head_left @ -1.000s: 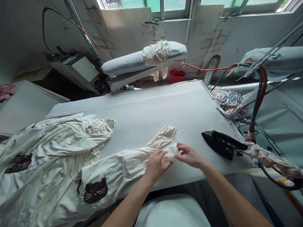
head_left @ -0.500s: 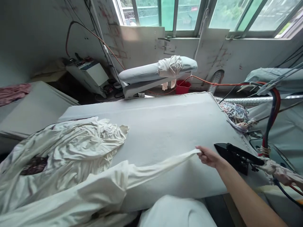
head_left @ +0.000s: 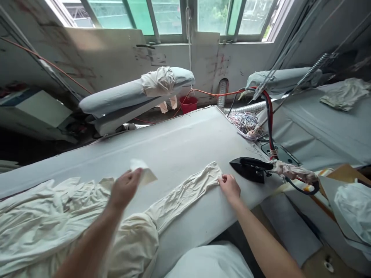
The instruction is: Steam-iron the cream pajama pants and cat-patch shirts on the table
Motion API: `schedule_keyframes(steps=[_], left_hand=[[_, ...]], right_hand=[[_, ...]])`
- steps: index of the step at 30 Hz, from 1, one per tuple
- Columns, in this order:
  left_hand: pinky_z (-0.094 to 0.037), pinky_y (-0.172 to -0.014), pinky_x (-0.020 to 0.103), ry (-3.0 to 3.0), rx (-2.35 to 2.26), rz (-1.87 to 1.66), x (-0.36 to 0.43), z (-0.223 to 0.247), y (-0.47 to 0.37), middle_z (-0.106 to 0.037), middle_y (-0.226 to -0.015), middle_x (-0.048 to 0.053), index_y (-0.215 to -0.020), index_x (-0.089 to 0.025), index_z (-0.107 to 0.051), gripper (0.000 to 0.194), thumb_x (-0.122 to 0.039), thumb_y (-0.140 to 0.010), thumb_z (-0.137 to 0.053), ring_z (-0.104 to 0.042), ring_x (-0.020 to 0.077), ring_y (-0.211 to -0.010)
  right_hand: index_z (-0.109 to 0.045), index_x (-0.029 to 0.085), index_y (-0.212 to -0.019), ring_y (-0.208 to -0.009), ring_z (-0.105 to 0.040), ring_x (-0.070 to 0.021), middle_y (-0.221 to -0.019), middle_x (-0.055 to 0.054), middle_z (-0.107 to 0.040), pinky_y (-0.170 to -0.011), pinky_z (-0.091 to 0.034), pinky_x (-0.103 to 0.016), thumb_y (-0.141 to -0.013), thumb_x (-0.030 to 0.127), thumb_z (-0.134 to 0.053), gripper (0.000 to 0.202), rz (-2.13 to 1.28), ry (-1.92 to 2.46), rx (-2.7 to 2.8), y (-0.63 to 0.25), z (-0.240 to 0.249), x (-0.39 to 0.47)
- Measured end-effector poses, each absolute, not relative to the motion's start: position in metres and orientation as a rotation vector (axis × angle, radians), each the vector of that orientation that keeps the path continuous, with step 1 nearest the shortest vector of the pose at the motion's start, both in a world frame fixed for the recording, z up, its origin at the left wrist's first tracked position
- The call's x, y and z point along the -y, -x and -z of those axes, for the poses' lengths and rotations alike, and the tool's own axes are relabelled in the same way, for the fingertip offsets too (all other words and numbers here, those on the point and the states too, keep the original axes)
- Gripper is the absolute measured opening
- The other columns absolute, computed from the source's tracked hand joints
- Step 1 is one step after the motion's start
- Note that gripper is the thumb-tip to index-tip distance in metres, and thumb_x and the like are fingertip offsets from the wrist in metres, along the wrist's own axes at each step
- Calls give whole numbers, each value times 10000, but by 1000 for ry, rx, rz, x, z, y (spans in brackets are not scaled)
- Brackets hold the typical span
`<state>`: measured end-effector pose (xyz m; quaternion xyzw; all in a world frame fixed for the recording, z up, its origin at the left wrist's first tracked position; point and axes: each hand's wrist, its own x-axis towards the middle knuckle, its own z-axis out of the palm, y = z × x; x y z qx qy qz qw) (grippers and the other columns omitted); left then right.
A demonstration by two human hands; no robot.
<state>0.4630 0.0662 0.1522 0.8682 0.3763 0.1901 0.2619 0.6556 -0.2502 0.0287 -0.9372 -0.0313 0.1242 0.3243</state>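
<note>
A cream garment (head_left: 139, 235) lies bunched along the near side of the padded ironing table (head_left: 185, 146), with a narrow wrinkled sleeve-like length (head_left: 185, 195) stretched to the right. My right hand (head_left: 230, 188) pinches the end corner of that length. My left hand (head_left: 126, 188), raised over the table and a little blurred, grips a small flat white piece (head_left: 147, 174); whether it is card or cloth I cannot tell. A black iron (head_left: 251, 169) rests just right of my right hand, its tip pointing left. More crumpled cream cloth (head_left: 52, 216) lies at the left.
A narrow padded sleeve board (head_left: 116, 94) with cloth draped on it stands behind the table. Wrapped cables (head_left: 269, 119) run from the iron. Tangled cords (head_left: 243, 121) lie past the right corner, and a red bucket (head_left: 188, 104) sits behind.
My left hand has come into view with the white piece. My right hand still holds the cloth end, which now lies wider and flatter on the table. The view has swung right.
</note>
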Motion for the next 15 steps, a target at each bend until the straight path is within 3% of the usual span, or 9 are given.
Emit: schedule_keyframes(steps=[4,7,9,12,15], left_hand=[[-323,-579,255,-2307,-890,-240,-4,-138,-557,-598,-651,9,-673,-159,-632,430,-444,-950,-470,-530,140,-629],[-268,-561,271,-2259,-938,34,51,-109,-606,-569,-586,12,-670,-173,-651,465,-465,-963,-439,-525,152,-588],[-290,-594,268,-2272,-879,37,79,-93,-619,-626,-673,31,-687,-184,-671,472,-473,-974,-432,-564,160,-660],[-340,-654,254,-2314,-777,-149,114,-81,-619,-663,-835,42,-719,-196,-690,451,-448,-991,-434,-586,145,-747],[-370,-667,251,-2380,-698,-274,147,-82,-618,-652,-871,38,-776,-218,-720,412,-408,-1005,-434,-577,135,-743]], right_hand=[[-589,212,-777,-813,-649,-216,-923,-83,-674,-747,-491,-331,-838,466,-561,262,-244,2232,140,-665,-32,246],[-504,230,-824,-572,-617,-183,-670,-1,-619,-590,-495,-306,-805,530,-583,310,-356,1873,169,-678,-35,251],[-500,225,-931,-469,-597,-182,-592,33,-598,-474,-463,-281,-786,550,-611,372,-502,1700,129,-687,-40,255],[-520,184,-1157,-493,-653,-210,-663,-8,-678,-429,-473,-276,-793,533,-631,517,-629,1638,71,-697,-50,260],[-524,154,-1296,-635,-717,-245,-830,-77,-737,-493,-545,-315,-850,579,-555,617,-684,1705,114,-697,-58,258]])
